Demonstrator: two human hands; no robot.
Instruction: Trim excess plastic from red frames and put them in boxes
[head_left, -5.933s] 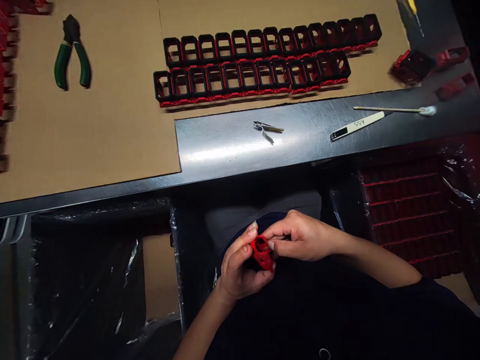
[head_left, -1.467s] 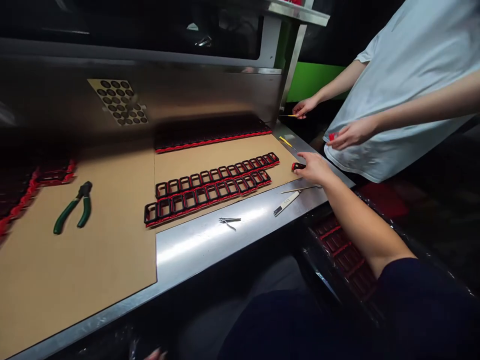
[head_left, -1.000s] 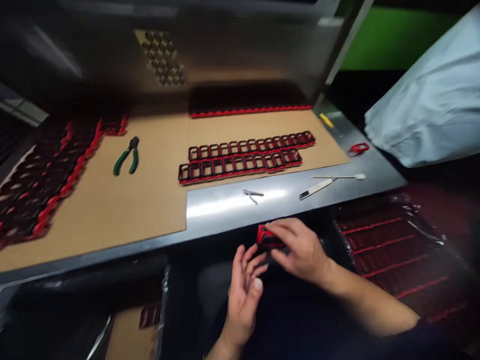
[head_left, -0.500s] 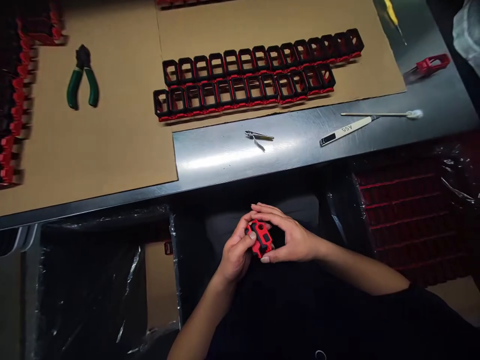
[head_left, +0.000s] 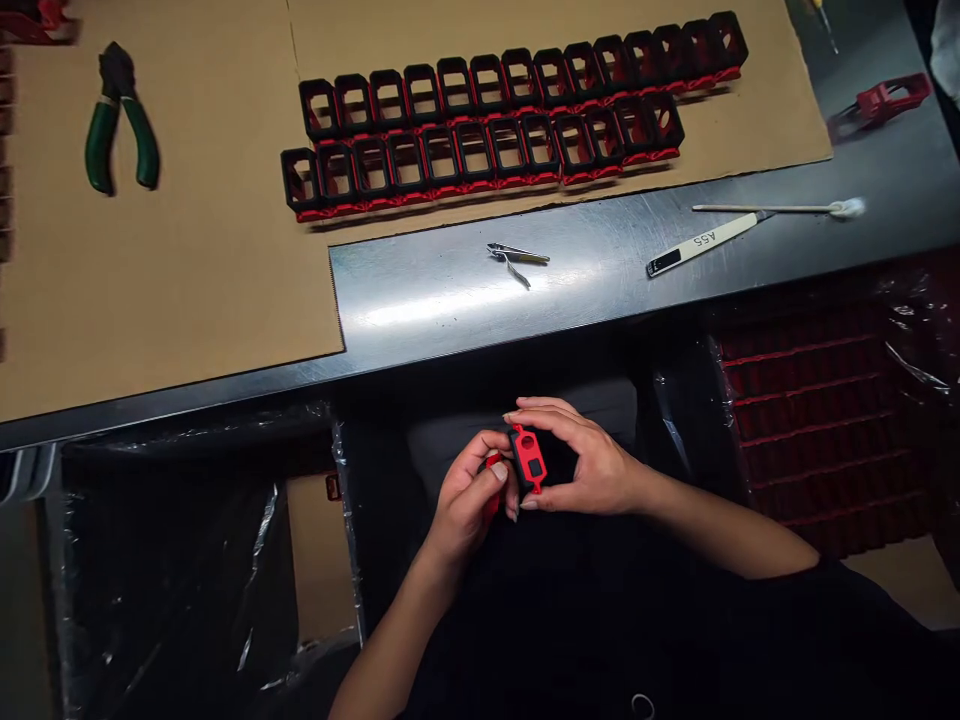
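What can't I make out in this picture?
All in the head view:
Red piece in the left hand: partly hidden by the fingers.
Yellow-handled tool: cut off by the top edge.
Red part, far right: left end blurred.
White-handled tool: marks on its dark patch too small.

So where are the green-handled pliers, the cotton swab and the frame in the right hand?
Green-handled pliers (head_left: 118, 95): head view, on the joint.
Cotton swab (head_left: 799, 209): head view, on the stick.
Frame (head_left: 531, 454): head view, on its red face.
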